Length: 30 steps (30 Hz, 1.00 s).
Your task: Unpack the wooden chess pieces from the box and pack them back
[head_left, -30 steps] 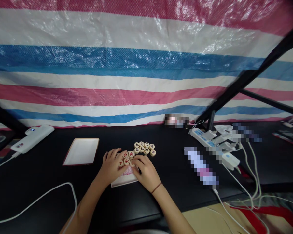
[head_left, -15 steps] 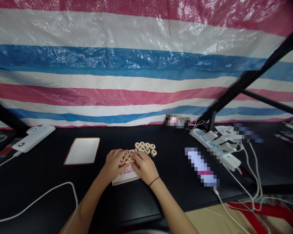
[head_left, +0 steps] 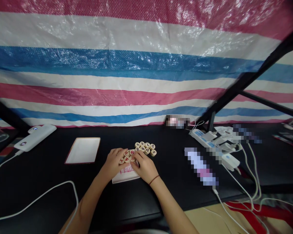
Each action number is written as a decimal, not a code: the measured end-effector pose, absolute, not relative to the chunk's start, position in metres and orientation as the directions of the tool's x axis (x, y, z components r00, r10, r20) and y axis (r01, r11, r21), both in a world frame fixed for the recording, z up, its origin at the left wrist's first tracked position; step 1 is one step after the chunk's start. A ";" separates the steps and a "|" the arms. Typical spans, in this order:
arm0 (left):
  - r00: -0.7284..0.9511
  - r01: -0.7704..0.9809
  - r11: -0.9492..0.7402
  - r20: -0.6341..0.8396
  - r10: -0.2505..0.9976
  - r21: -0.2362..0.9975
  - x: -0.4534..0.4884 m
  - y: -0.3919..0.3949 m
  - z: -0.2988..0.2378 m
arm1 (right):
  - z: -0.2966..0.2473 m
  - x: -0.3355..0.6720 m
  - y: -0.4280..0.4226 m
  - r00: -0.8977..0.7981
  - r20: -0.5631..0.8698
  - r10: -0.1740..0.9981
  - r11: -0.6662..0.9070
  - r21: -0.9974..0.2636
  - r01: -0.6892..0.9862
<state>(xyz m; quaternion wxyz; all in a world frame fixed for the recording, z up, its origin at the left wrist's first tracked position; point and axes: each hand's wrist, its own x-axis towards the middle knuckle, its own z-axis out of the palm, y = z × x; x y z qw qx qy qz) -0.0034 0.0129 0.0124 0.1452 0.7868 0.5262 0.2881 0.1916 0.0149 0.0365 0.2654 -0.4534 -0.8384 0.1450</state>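
Note:
My left hand (head_left: 112, 165) curls round the left side of a block of round Chinese chess pieces with red characters (head_left: 127, 159). From the right, my right hand (head_left: 146, 166) presses its fingers against the same pieces, its thumb near the front row. These pieces sit over the far part of a shallow white box (head_left: 127, 179), where a sheet with red lines shows. Just beyond my right hand, pieces with dark characters (head_left: 147, 145) stand in two rows on the black table. My fingers hide some of the red pieces.
A white box lid (head_left: 84, 150) lies at the left on the black table (head_left: 173, 182). Farther left are a white device (head_left: 36, 138) and its cable. On the right lie a blurred-out phone-like object (head_left: 201, 167) and a power strip (head_left: 215, 146) with cables. A striped sheet (head_left: 112, 97) hangs behind.
Both hands stay around the red-character pieces. My right fingers have shifted slightly, so a little more of the front-row piece shows. The view has tilted a touch.

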 end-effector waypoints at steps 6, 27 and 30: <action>0.285 0.728 -0.408 0.298 0.911 0.551 -0.007 0.015 0.012 | 0.035 0.192 0.014 -0.420 0.330 0.845 0.534 -0.541 0.649; 0.371 0.623 -0.325 0.097 0.924 0.711 -0.039 0.007 0.041 | 0.046 0.195 0.009 -0.314 0.325 0.892 0.452 -0.642 0.619; 0.366 0.632 -0.281 0.042 0.930 0.722 -0.037 0.007 0.044 | 0.048 0.201 0.014 -0.267 0.343 0.901 0.432 -0.655 0.620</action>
